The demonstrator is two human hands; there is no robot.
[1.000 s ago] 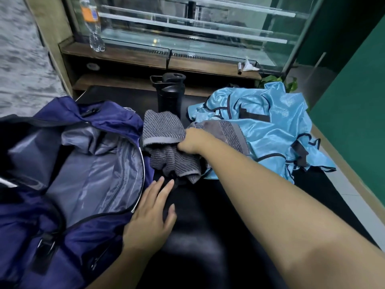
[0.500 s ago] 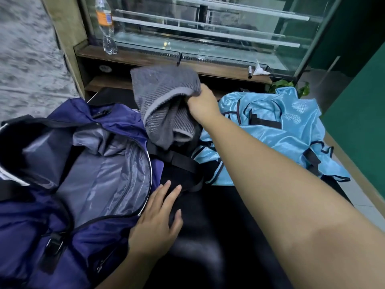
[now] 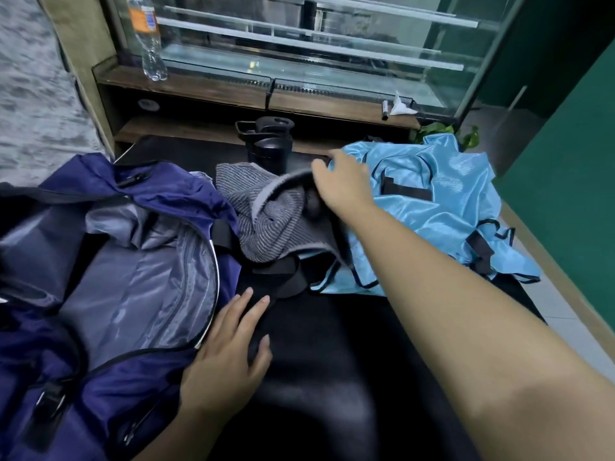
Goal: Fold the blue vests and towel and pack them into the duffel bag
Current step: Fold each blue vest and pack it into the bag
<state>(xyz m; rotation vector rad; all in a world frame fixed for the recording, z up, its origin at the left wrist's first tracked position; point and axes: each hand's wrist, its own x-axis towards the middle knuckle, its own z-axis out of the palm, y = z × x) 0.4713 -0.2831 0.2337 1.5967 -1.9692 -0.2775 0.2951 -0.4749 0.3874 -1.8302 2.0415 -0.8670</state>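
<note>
The navy duffel bag [image 3: 109,390] lies open at the left, showing its grey lining. A grey striped towel [image 3: 266,221] sits crumpled on the black table between the bag and the heap of shiny light-blue vests [image 3: 442,211]. My right hand [image 3: 342,188] hovers over the towel's right edge and the vests with fingers spread, holding nothing that I can see. My left hand [image 3: 229,347] rests flat on the table beside the bag's rim. A black bag strap [image 3: 276,271] runs under the towel.
A black shaker bottle [image 3: 269,144] stands behind the towel. Beyond it is a glass display case with a wooden ledge [image 3: 206,91], a water bottle [image 3: 148,38], and a marker with a crumpled tissue [image 3: 399,106]. A green wall [image 3: 565,181] is at the right.
My right hand lifted the towel off the table, then brought it down and let it go, so it lies closer to the bag. The left hand stayed put.
</note>
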